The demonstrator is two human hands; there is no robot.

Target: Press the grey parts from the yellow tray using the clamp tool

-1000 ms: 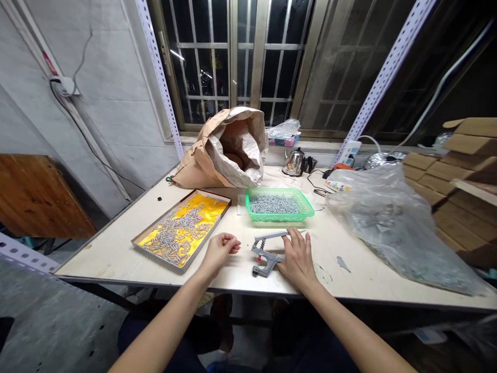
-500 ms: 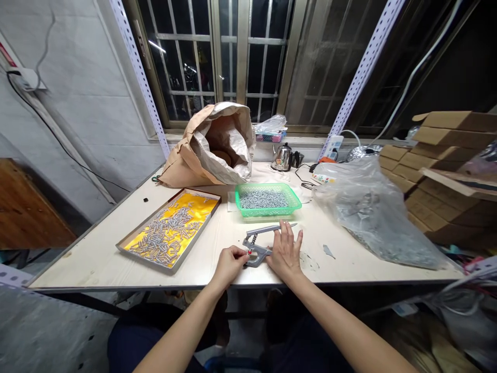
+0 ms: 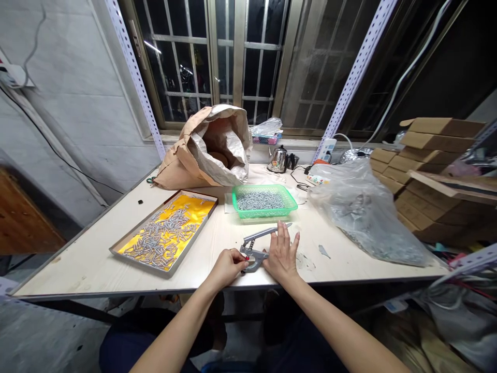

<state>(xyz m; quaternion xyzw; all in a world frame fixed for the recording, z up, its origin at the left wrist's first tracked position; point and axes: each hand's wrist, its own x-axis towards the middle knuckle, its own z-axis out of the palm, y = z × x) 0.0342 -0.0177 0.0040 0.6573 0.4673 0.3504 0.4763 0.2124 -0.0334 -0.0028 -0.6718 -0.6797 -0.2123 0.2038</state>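
Note:
Grey metal spring-loaded hand pliers (image 3: 254, 261) rest near the front edge of the table, handles spread, with a coil spring between them and a small red part at the jaw. My right hand (image 3: 282, 256) lies over the handle end, its fingers across the upper handle and its thumb by the lower one. At the jaw end, my left hand (image 3: 228, 267) is closed in a pinch beside the red part; whatever is between its fingertips is hidden. Behind the pliers stands a green plastic basket (image 3: 264, 211) of small metal pieces. To the left, a shallow tray (image 3: 176, 267) holds many small metal screw-like pieces on yellow lining.
A large open paper sack (image 3: 182, 166) lies at the back left. Near the window stands a metal kettle (image 3: 278, 159). On the right are a clear plastic bag (image 3: 361, 212) and stacked cardboard boxes (image 3: 427, 181). A small grey scrap (image 3: 323, 252) lies right of my right hand.
The camera view has shifted slightly, moving the whole scene a little left. Both hands stay at the pliers, with my left fingers still pinched at the jaw.

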